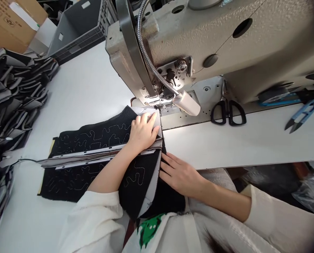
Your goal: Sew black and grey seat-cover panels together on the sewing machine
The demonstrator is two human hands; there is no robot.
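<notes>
A black fabric panel (104,135) with light wavy stitching lies across the table, its right edge close to the presser foot of the sewing machine (136,52). Two white strips (91,152) and a grey-brown band run along its middle. My left hand (143,131) rests palm down on the panel near the needle area, fingers stretched over a light grey part. Lower right, my right hand (182,175) lies with fingers extended on the panel's edge, where black fabric hangs towards my lap. Its thumb is not clearly visible.
Black-handled scissors (228,110) lie by the machine base, blue thread snips (303,115) farther right. A white lamp head (187,103) hangs beside the needle. Stacked fabric pieces (14,91) line the left, with a grey crate (80,28) and cardboard box (14,24) behind.
</notes>
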